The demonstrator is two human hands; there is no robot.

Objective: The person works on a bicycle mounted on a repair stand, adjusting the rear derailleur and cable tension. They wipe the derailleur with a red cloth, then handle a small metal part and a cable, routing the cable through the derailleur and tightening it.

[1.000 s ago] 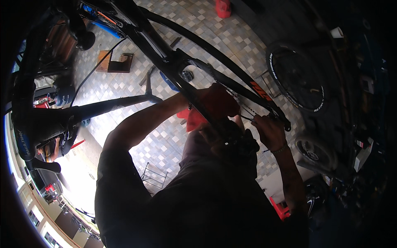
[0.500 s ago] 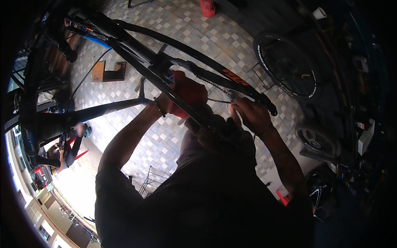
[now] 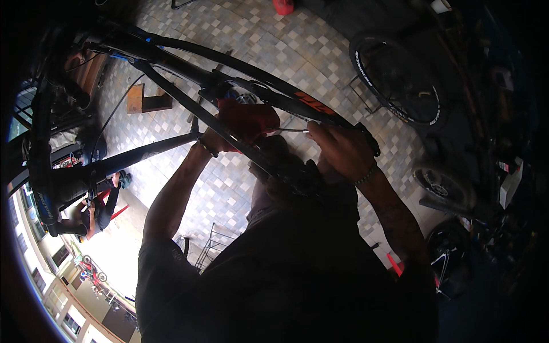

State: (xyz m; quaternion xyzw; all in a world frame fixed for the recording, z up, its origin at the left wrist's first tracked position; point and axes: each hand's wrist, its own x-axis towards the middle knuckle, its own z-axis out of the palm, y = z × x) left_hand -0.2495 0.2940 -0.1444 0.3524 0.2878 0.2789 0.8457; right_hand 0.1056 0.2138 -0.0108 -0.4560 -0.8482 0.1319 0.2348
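Note:
A dark bicycle frame point(image 3: 263, 72) with orange lettering slants across in front of me. My left hand point(image 3: 211, 139) reaches under one of its tubes and is closed around a red cloth point(image 3: 254, 121), which hides most of the fingers. From the cloth a thin cable-like piece point(image 3: 289, 130) runs rightward to my right hand point(image 3: 343, 150), whose fingers pinch its end. A chain point(image 3: 294, 118) lies along the frame just above that hand. Part of the crank area point(image 3: 243, 97) shows behind the cloth.
A wooden block point(image 3: 137, 98) with a cut-out stands on the tiled floor point(image 3: 194, 223). At right are a leaning wheel point(image 3: 361, 74) and another wheel point(image 3: 434, 186). A person point(image 3: 103, 208) sits at the far left. A wire stand point(image 3: 214, 246) is beside my left arm.
My view has shifted slightly. The cloth and my left hand have moved a little left and the right hand slightly left; the thin piece between them now looks straighter.

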